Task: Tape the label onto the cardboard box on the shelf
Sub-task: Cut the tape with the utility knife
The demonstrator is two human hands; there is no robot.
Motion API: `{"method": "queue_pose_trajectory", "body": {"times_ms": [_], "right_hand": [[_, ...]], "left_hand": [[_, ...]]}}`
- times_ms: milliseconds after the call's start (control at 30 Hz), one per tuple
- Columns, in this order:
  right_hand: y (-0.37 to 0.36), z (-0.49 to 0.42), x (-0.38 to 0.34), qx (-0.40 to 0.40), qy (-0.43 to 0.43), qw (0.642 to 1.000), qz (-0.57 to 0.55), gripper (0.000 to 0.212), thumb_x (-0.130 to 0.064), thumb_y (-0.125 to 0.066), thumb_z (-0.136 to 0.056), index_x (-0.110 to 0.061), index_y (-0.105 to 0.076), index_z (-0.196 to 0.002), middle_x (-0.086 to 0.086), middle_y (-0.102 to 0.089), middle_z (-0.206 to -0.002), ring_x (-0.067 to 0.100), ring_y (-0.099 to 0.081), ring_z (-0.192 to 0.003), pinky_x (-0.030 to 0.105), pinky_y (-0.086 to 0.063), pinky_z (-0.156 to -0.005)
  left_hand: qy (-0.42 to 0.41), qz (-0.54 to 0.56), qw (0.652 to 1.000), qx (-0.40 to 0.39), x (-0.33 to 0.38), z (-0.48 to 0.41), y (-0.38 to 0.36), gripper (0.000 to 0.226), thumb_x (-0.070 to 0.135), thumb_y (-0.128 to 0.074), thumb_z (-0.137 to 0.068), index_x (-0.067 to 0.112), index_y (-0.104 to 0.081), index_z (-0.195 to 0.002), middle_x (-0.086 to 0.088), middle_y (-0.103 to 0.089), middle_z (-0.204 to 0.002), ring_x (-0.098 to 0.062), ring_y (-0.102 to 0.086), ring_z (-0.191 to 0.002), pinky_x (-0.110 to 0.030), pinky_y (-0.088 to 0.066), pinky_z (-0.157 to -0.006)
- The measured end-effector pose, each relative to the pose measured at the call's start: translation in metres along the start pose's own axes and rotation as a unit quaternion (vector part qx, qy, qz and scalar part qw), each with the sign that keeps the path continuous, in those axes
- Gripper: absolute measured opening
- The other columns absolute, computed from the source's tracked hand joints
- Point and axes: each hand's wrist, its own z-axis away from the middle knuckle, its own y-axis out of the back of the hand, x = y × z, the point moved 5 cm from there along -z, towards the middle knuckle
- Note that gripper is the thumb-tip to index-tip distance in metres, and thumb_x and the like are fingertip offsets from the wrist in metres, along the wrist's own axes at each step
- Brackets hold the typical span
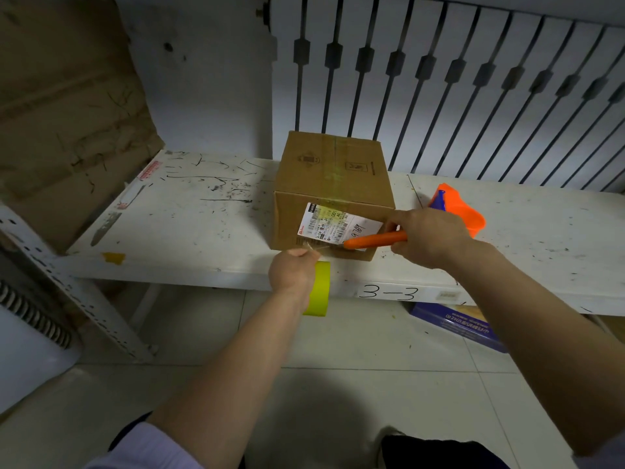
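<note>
Below the shipping label (338, 225) on the cardboard box (333, 194), the left hand (292, 270) is pinching clear tape (313, 247) taut off the yellow-green roll (319, 287) while the right hand (427, 236) is gripping an orange cutter (375, 239) that is risking nicking the label.

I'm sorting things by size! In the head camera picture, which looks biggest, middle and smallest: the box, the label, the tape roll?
1. Box, clearly biggest.
2. Label and tape roll look alike; the roll is nearer and partly hidden, so no ranking.

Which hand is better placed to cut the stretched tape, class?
Probably the right hand: it already holds the orange cutter tip against the tape strip below the label. The left hand is busy pulling the tape roll.
</note>
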Motion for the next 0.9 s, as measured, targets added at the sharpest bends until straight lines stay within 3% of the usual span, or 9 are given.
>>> {"method": "queue_pose_trajectory", "body": {"times_ms": [67,167,300,400,467,533,567,700,900], "right_hand": [[-0.008,0.000,0.000,-0.003,0.003,1.000,-0.024,0.026,-0.028,-0.054,-0.089,-0.026,-0.054,-0.115,0.001,-0.063,-0.097,0.021,-0.060,-0.087,0.033,-0.051,-0.070],[-0.020,-0.001,-0.004,-0.012,0.009,0.999,-0.043,0.028,-0.028,-0.054,-0.090,-0.026,-0.052,-0.118,0.004,-0.065,-0.110,0.023,-0.061,-0.096,0.034,-0.051,-0.075],[-0.027,-0.011,-0.006,0.011,0.014,0.998,-0.058,0.030,-0.027,-0.053,-0.090,-0.026,-0.050,-0.120,0.004,-0.066,-0.113,0.024,-0.063,-0.097,0.035,-0.052,-0.076],[-0.032,-0.022,-0.007,0.017,0.026,0.997,-0.069,0.029,-0.024,-0.053,-0.091,-0.027,-0.049,-0.120,0.003,-0.064,-0.117,0.024,-0.063,-0.095,0.034,-0.052,-0.074],[-0.037,-0.029,-0.008,0.018,0.039,0.997,-0.069,0.027,-0.022,-0.054,-0.090,-0.027,-0.049,-0.116,0.003,-0.063,-0.117,0.025,-0.062,-0.095,0.036,-0.053,-0.078],[-0.046,-0.035,-0.010,0.022,0.050,0.996,-0.069,0.028,-0.022,-0.056,-0.088,-0.028,-0.049,-0.115,0.004,-0.062,-0.116,0.025,-0.058,-0.100,0.038,-0.049,-0.086],[-0.053,-0.037,-0.011,0.023,0.052,0.996,-0.072,0.030,-0.022,-0.056,-0.088,-0.027,-0.048,-0.116,0.003,-0.061,-0.118,0.024,-0.056,-0.103,0.038,-0.046,-0.089],[-0.079,-0.041,-0.013,0.036,0.042,0.994,-0.092,0.034,-0.017,-0.052,-0.089,-0.028,-0.044,-0.121,0.001,-0.053,-0.125,0.023,-0.049,-0.112,0.036,-0.038,-0.094],[-0.094,-0.040,-0.012,-0.002,0.023,0.991,-0.131,0.034,-0.023,-0.055,-0.089,-0.026,-0.052,-0.122,0.003,-0.053,-0.125,0.023,-0.048,-0.113,0.034,-0.041,-0.094]], "left_hand": [[-0.049,-0.034,0.998,-0.023,0.007,0.000,-0.002,0.027,0.016,-0.059,-0.086,0.003,-0.065,-0.109,-0.012,-0.063,-0.125,-0.025,-0.056,-0.102,-0.026,-0.038,-0.088],[-0.094,-0.089,0.990,-0.061,0.018,-0.006,-0.005,0.023,0.014,-0.054,-0.087,0.005,-0.068,-0.103,0.001,-0.046,-0.144,-0.021,-0.049,-0.125,-0.023,-0.033,-0.094],[-0.098,-0.086,0.987,-0.098,0.026,-0.021,-0.003,0.030,0.009,-0.053,-0.087,0.004,-0.062,-0.115,0.000,-0.042,-0.147,-0.015,-0.045,-0.123,-0.020,-0.028,-0.092],[-0.089,-0.077,0.986,-0.117,0.032,-0.031,-0.003,0.022,0.006,-0.052,-0.088,-0.001,-0.065,-0.105,-0.003,-0.036,-0.151,-0.016,-0.037,-0.133,-0.026,-0.028,-0.104],[-0.085,-0.074,0.986,-0.120,0.039,-0.039,-0.003,0.021,0.008,-0.052,-0.090,-0.001,-0.065,-0.104,-0.009,-0.048,-0.142,-0.013,-0.046,-0.115,-0.024,-0.038,-0.090],[-0.095,-0.088,0.985,-0.117,0.048,-0.045,-0.001,0.019,0.012,-0.055,-0.089,0.002,-0.066,-0.101,-0.016,-0.062,-0.123,-0.017,-0.050,-0.094,-0.025,-0.039,-0.069],[-0.105,-0.099,0.982,-0.118,0.053,-0.047,0.000,0.018,0.013,-0.057,-0.088,0.002,-0.067,-0.099,-0.017,-0.065,-0.116,-0.018,-0.051,-0.089,-0.026,-0.039,-0.066],[-0.125,-0.107,0.977,-0.135,0.058,-0.048,0.005,0.020,0.014,-0.060,-0.086,0.002,-0.069,-0.099,-0.006,-0.065,-0.101,-0.015,-0.055,-0.092,-0.025,-0.039,-0.078],[-0.117,-0.071,0.979,-0.150,0.042,-0.039,0.000,0.019,0.013,-0.059,-0.087,0.006,-0.070,-0.101,-0.004,-0.064,-0.101,-0.014,-0.056,-0.093,-0.018,-0.044,-0.071]]}}
